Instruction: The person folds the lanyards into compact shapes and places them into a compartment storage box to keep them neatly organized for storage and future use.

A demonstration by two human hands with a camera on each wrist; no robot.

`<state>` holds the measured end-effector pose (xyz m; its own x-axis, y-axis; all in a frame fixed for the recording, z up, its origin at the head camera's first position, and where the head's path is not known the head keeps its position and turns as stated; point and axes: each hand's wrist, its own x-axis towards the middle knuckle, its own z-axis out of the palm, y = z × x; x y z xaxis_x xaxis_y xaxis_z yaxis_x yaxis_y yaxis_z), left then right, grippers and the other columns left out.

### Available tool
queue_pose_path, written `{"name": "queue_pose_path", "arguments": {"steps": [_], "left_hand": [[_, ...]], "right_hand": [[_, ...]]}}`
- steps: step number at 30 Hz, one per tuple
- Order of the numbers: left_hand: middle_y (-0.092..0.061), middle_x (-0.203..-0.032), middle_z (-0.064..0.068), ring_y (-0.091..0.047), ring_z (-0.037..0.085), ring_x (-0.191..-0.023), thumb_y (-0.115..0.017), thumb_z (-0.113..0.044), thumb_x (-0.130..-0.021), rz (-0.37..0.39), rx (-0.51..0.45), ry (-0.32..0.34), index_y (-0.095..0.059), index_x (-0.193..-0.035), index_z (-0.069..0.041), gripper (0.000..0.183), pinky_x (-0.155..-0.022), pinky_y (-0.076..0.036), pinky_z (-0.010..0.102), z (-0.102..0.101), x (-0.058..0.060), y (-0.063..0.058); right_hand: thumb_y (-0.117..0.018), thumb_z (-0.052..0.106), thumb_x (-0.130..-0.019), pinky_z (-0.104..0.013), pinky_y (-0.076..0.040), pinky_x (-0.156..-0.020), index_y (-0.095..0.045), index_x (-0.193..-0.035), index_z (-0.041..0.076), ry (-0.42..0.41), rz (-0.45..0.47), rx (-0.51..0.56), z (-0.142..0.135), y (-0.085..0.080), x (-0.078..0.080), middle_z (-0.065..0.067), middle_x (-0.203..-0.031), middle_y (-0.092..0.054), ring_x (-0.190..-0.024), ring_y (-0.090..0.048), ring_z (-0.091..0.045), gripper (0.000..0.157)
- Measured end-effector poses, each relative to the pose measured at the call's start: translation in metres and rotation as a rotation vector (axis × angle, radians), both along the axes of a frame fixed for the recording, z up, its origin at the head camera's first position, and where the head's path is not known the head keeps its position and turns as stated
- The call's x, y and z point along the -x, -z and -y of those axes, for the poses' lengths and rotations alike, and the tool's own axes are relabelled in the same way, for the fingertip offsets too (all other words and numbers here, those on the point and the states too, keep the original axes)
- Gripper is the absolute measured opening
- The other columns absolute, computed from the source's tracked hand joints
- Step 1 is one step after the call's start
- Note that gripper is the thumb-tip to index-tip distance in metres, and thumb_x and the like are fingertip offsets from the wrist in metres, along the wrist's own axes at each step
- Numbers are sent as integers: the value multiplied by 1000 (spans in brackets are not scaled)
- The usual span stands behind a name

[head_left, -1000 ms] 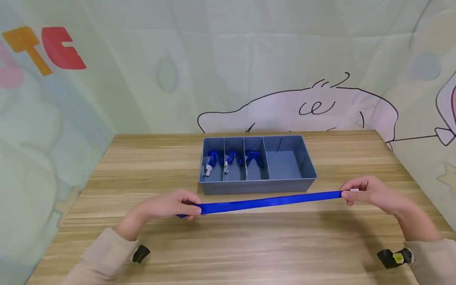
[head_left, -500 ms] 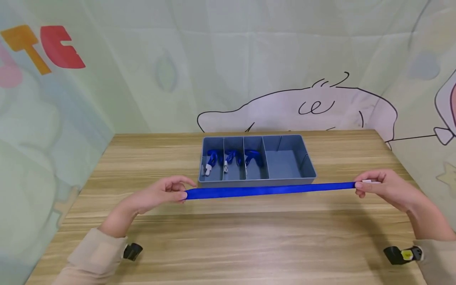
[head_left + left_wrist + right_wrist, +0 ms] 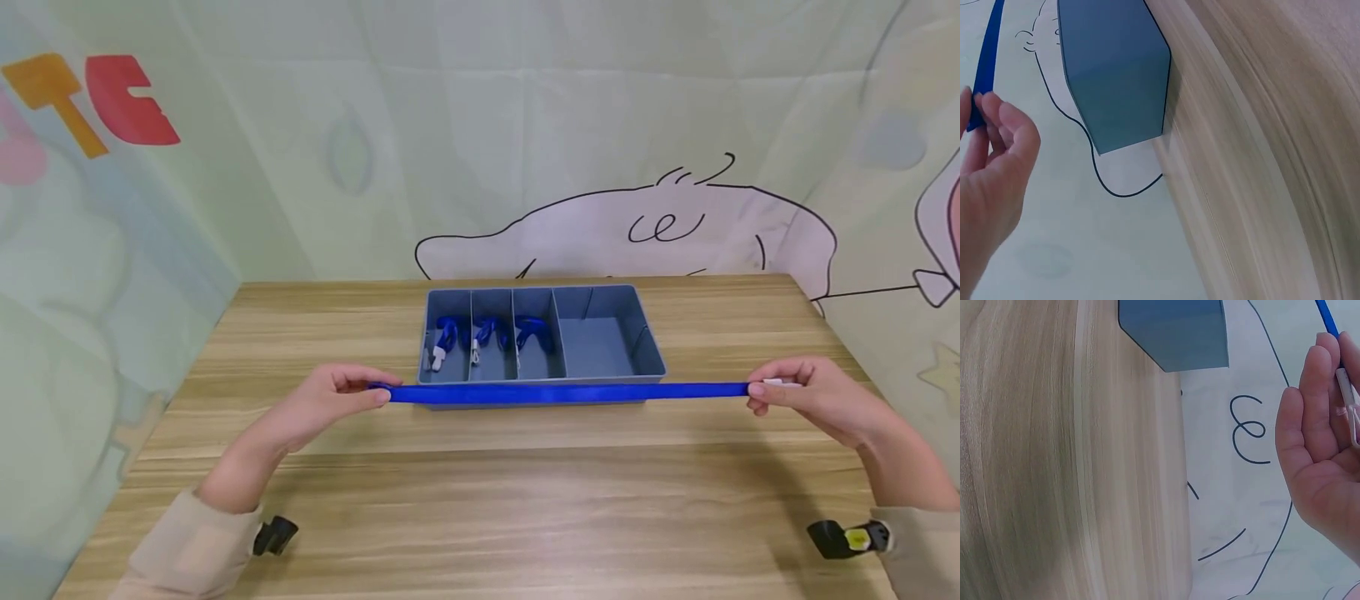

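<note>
A blue lanyard (image 3: 555,394) is stretched straight between my two hands, in front of the grey-blue box. My left hand (image 3: 341,396) pinches one end between thumb and fingers; the left wrist view shows the blue strap (image 3: 986,62) rising from those fingertips. At the other end my right hand (image 3: 810,396) pinches the strap beside its white clip (image 3: 782,382). In the right wrist view this white clip (image 3: 1345,394) lies against the palm side of the fingers.
The divided box (image 3: 607,333) stands at the back of the wooden table (image 3: 525,517). Folded blue lanyards with white clips, such as the leftmost one (image 3: 447,333), lie in its three narrow compartments. A printed cloth (image 3: 480,125) hangs behind the table.
Both hands have moved apart and upward in the head view, drawing the lanyard out longer and nearly level. In the last half second the left hand rose slightly; the right stayed still.
</note>
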<state>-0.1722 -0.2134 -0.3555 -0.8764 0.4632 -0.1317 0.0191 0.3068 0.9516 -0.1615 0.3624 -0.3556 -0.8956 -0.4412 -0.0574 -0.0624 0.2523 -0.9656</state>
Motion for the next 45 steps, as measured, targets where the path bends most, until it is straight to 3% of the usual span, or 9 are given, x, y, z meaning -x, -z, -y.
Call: {"name": "queue_pose_path", "arguments": {"steps": [2, 6, 10, 15, 19, 23, 35, 45], "left_hand": [[-65, -109, 4, -60, 16, -96, -60, -17, -92, -13, 1, -45, -57, -118, 10, 38, -83, -50, 27, -2, -2, -2], [-68, -91, -3, -63, 11, -87, -58, -16, -93, -37, -11, -152, -59, -113, 14, 35, -82, -51, 26, -6, -5, -6], [-67, -82, 4, -64, 12, -80, -58, -16, -93, -67, -10, -212, -60, -105, 15, 32, -79, -53, 26, -7, -5, -8], [-66, -86, 16, -65, 17, -81, -58, -15, -93, -79, 13, -216, -60, -100, 13, 29, -76, -54, 25, -8, -5, -7], [-65, -81, 11, -65, 14, -77, -56, -13, -94, -67, 37, -198, -60, -96, 12, 26, -76, -54, 28, -10, -7, -5], [-64, -78, 6, -63, 14, -75, -55, -13, -94, -72, 55, -183, -60, -93, 11, 25, -75, -54, 31, -12, -8, -4], [-63, -78, 9, -62, 11, -74, -56, -14, -94, -52, 43, -175, -59, -92, 13, 27, -74, -55, 31, -17, -16, 2], [-65, -80, 5, -62, 12, -74, -56, -15, -94, 130, -79, -146, -61, -95, 9, 24, -72, -54, 25, -35, -20, -17]], "right_hand": [[-47, -8, -93, -16, -47, -74, -70, -92, 9, -4, 2, 14, 0, 0, 0, 0, -76, -69, -72, -64, -12, 29], [-46, -8, -93, -17, -48, -74, -70, -93, 8, -6, -2, 5, 1, 1, 0, -1, -78, -69, -72, -64, -13, 28], [-46, -7, -94, -18, -49, -73, -68, -94, 6, -14, -6, -12, 2, 0, 1, -1, -81, -69, -72, -64, -14, 26], [-46, -8, -93, -21, -53, -74, -69, -94, 6, -7, 65, 99, 2, -1, 4, -2, -83, -69, -77, -66, -13, 27], [-46, -10, -93, -25, -55, -72, -72, -93, 5, 5, 136, 246, 3, -3, 6, -4, -84, -70, -77, -67, -13, 30], [-45, -12, -92, -26, -55, -71, -72, -93, 3, 18, 168, 323, 4, -4, 7, -7, -85, -70, -76, -68, -15, 31], [-47, -13, -91, -28, -55, -70, -71, -96, 5, 47, 203, 331, 2, -13, 10, -10, -87, -71, -77, -69, -18, 30], [-50, -12, -90, -27, -55, -70, -71, -94, 6, 83, 181, 237, 19, -32, 7, -8, -84, -69, -75, -68, -17, 28]]}}
